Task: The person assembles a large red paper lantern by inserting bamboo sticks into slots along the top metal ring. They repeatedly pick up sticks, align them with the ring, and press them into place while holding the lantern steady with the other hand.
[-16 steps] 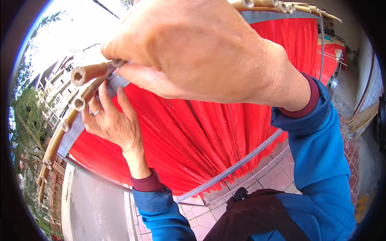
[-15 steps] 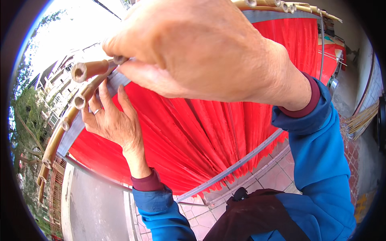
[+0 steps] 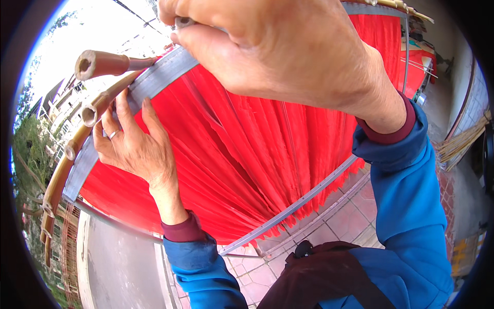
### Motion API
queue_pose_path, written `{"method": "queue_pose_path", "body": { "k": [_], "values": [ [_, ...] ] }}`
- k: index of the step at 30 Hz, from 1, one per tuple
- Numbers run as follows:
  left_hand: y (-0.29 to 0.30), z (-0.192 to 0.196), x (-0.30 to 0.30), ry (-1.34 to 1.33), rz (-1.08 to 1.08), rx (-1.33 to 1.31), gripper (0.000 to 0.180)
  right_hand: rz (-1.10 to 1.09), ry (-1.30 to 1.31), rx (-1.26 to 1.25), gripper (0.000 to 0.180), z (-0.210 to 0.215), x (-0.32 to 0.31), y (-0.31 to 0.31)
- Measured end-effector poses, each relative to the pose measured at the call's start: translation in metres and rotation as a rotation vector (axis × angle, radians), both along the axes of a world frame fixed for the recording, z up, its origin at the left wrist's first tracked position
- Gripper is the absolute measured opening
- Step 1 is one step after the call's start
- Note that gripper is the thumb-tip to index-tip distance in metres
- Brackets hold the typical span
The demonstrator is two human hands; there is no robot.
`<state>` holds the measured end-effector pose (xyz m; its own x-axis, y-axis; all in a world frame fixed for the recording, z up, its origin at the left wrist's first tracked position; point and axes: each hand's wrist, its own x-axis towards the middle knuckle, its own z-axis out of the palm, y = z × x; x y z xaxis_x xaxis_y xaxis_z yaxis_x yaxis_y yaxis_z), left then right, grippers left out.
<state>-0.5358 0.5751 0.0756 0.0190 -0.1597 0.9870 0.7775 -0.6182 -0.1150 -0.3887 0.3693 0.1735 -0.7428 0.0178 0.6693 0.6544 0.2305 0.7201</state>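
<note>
My right hand (image 3: 278, 51) is raised high at the top centre, its fingers closed around the hollow end of a bamboo pole (image 3: 184, 21). Most of that pole is hidden behind the hand. Lower and to the left, my left hand (image 3: 136, 141) has its fingers apart, with the fingertips against a flat grey metal rail (image 3: 162, 72) beside another bamboo pole (image 3: 89, 114). A thicker bamboo end (image 3: 103, 65) sticks out above it. Red sheets (image 3: 221, 149) hang in close folds below the rail.
More bamboo poles (image 3: 51, 198) line the rail at the left. A lower metal bar (image 3: 293, 206) crosses near the sheets' bottom edge, above pink paving (image 3: 355, 211). Thin sticks (image 3: 465, 141) lean at the right wall. A grey ledge (image 3: 116, 257) lies at lower left.
My right hand has moved up and to the right with the bamboo pole, exposing more of the rail. My left hand has shifted slightly left, still at the rail.
</note>
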Motion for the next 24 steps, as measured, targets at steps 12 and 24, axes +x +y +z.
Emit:
{"method": "queue_pose_path", "body": {
  "k": [12, 24],
  "values": [
    [0.004, 0.000, -0.004, 0.023, -0.021, -0.010, 0.048, 0.110, 0.211, -0.111, 0.009, -0.015, -0.007, 0.005],
    [0.009, 0.003, -0.008, 0.065, -0.068, 0.042, 0.049, 0.211, 0.159, -0.084, 0.017, 0.005, -0.036, 0.013]
  ]
}}
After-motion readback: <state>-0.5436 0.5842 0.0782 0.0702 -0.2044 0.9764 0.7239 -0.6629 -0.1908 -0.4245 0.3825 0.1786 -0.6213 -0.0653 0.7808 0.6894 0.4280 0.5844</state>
